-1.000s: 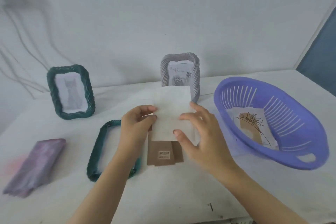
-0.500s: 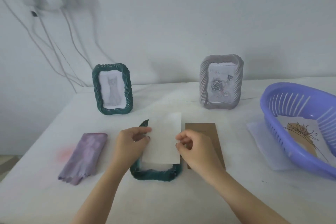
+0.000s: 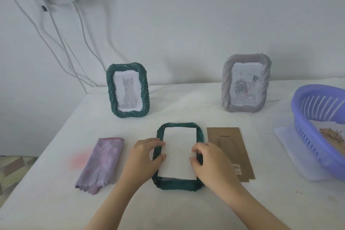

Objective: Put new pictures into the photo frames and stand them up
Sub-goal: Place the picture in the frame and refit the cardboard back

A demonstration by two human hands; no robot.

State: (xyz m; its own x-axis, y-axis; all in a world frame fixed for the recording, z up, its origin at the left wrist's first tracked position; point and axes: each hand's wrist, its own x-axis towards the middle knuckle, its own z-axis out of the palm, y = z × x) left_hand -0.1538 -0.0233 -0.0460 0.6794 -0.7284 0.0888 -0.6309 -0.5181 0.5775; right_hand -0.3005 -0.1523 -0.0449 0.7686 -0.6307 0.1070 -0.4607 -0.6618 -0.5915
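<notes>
White cloth covers the counter point(image 3: 186, 209) nearest the viewer. Both hands, left hand point(image 3: 144, 157) and right hand point(image 3: 209, 160), press fingertips on the white picture point(image 3: 178, 155) lying between them in the face-down green frame point(image 3: 175, 186), its long axis running away from them. Just right of the right hand lies the cardboard backing point(image 3: 240, 147); two filled frames stand beyond.

Layout around both hands, table point(image 3: 186, 209).
Flat frame point(image 3: 177, 185) with paper sheet point(image 3: 178, 155) in it lies between left hand point(image 3: 143, 157) and right hand point(image 3: 211, 160). Cloth point(image 3: 102, 162) left of left hand; backing board point(image 3: 233, 147) right of right hand; basket point(image 3: 306, 106) farther right. Two standing frames point(image 3: 128, 90) point(image 3: 246, 82) beyond the hands.
</notes>
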